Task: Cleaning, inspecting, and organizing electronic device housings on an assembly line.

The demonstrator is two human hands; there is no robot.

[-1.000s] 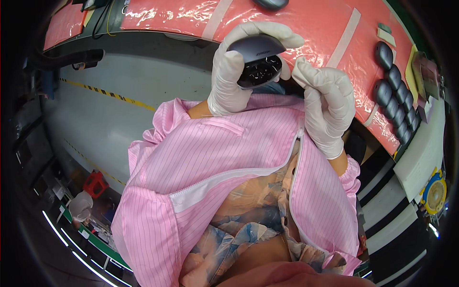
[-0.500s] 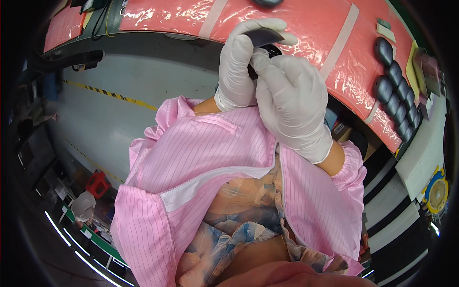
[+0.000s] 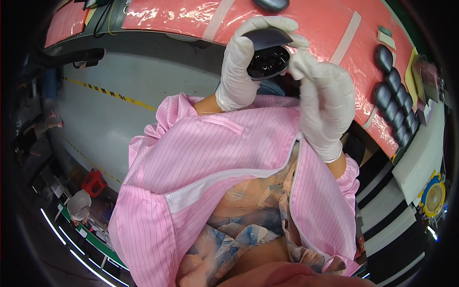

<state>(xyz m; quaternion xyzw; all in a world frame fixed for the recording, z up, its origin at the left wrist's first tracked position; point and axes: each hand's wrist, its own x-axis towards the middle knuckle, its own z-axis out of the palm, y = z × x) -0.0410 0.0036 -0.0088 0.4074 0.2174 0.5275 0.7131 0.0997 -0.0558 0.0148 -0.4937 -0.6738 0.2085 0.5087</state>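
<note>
left hand [image 3: 236, 71]: white glove, clamped on a dark, rounded hinged case [image 3: 267, 39]; thumb on its near left side, fingers curled over the far side. case held up off the table, in front of the chest, lid raised, glossy black inside facing the wearer. small details of the inside too fine to read.

right hand [image 3: 329, 100]: white glove, just right of the case, fingers bent and bunched toward the thumb. tips blurred; cannot tell whether they close on anything, nor whether the two gloves touch.

around the hands: pink striped jacket [image 3: 158, 162], front unzipped, patterned shirt [image 3: 256, 201] beneath.

beyond: table under a glossy red covering [image 3: 191, 15], crossed by pale strips [image 3: 346, 38]. one dark rounded case [image 3: 272, 4] lies at the top edge of view, apart from the hands. at right, a cluster of similar dark cases [image 3: 393, 98], set close in slanting rows.

further out: yellow-and-blue round fan [image 3: 434, 195] at far right; grey floor [image 3: 143, 67] at left with yellow-and-black tape [image 3: 110, 92]; red stool [image 3: 94, 183] at lower left.
</note>
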